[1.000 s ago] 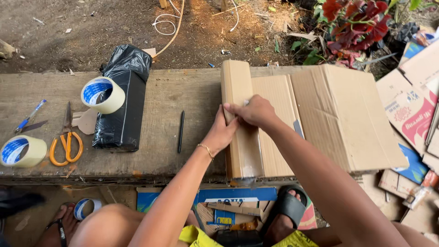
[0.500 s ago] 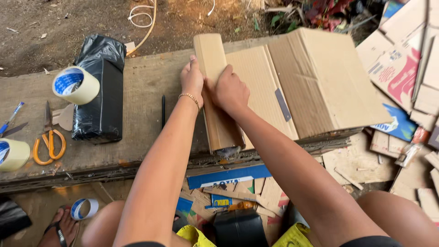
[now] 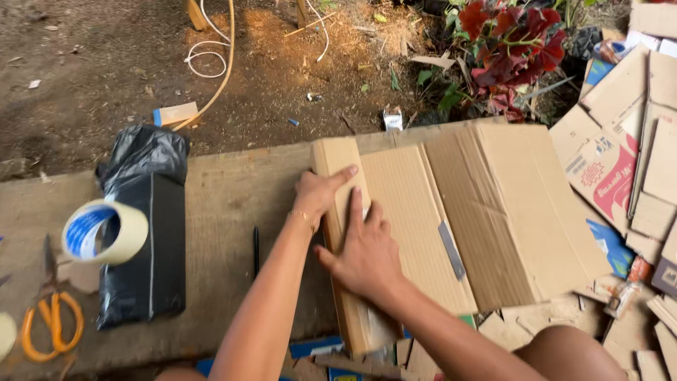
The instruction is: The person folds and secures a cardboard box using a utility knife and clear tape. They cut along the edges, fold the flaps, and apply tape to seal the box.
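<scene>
A large flattened cardboard sheet [image 3: 493, 212] lies on a worn wooden bench [image 3: 233, 204]; its left flap [image 3: 338, 155] is folded over into a narrow strip. My left hand [image 3: 321, 194], with a thin bracelet at the wrist, grips the strip's left edge, thumb across the top. My right hand [image 3: 363, 250] lies flat on the fold, fingers spread, pressing it down. A strip of grey tape [image 3: 451, 250] sits on the sheet just right of my right hand.
A black plastic-wrapped block [image 3: 144, 240] stands at left with a tape roll [image 3: 106, 231] on it. Orange scissors [image 3: 53, 324] and a black pen [image 3: 255, 250] lie on the bench. Cardboard scraps [image 3: 635, 162] pile up at right; red-leaved plant [image 3: 515, 49] and white cable [image 3: 211, 60] lie beyond.
My view has swung. My right hand has slid down the folded strip toward me and now lies flat. My left hand stays near the strip's top edge.
</scene>
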Tool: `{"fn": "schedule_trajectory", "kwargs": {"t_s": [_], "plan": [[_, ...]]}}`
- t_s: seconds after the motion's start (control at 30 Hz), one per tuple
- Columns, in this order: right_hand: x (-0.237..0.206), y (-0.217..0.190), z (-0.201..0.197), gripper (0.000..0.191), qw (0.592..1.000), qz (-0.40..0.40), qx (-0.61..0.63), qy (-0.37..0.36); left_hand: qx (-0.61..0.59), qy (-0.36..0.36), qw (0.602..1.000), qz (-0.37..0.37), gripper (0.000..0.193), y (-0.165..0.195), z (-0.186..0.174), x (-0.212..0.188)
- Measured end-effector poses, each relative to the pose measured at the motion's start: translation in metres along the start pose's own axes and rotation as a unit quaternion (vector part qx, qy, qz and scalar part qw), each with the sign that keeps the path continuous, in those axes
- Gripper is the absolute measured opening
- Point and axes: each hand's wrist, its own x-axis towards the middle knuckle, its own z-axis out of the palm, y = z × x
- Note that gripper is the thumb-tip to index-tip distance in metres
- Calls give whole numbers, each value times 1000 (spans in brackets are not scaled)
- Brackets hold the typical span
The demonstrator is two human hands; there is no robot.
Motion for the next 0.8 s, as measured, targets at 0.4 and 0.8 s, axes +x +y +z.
{"fn": "schedule_trajectory", "kwargs": {"t_s": [0.4,0.8], "plan": [[3,-6,-13,113,1000,9,-2,-9,76,161,976,127,122,-19,4,-5],[18,40,28,135,995,-26,84,51,-38,-92,992,-72,90,-51,-4,-56]]}}
